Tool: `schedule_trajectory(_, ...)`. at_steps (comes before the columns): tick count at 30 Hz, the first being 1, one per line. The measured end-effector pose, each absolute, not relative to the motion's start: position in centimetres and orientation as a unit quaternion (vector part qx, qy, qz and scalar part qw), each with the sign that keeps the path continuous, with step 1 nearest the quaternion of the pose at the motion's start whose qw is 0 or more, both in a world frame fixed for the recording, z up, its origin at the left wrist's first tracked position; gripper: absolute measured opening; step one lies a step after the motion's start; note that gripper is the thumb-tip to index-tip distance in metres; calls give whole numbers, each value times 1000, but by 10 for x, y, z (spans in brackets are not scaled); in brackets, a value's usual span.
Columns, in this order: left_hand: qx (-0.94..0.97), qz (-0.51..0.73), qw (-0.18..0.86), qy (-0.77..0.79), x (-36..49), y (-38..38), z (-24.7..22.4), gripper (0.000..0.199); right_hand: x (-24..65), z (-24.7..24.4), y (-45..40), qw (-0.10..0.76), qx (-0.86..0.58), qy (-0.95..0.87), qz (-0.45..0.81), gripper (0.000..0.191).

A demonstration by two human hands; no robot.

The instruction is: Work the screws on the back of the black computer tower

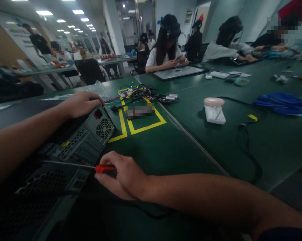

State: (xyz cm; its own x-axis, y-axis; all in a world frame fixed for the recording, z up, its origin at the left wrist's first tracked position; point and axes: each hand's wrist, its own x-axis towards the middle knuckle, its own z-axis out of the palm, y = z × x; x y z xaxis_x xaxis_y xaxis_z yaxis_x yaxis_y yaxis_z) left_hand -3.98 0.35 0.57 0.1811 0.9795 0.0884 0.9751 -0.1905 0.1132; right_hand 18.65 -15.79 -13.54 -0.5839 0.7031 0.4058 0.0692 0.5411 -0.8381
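Two hands: both one person's own, at a desktop computer case (85, 144) sitting toward the counter's (166, 150) left edge.
Left hand (84, 100): laid unclenched over the case's top, fingers bent near its rear edge.
Right hand (126, 175): grasping a screwdriver (104, 168) by its orange handle.
Shaft: aimed at the case's rear panel; from here I can't tell whether the tip touches.
Cable tangle (148, 92): beyond the case, near the counter's left edge, beside yellow tape (148, 127).
Far edge: a co-worker (157, 62) in white, seated.
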Motion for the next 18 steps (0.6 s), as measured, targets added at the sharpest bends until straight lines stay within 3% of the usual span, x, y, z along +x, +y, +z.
schedule_trajectory(18, 773, 69, 14, 630, -42, 7, 4, 58, 187, -137, -156, 394, -239, -785, 414, 22)
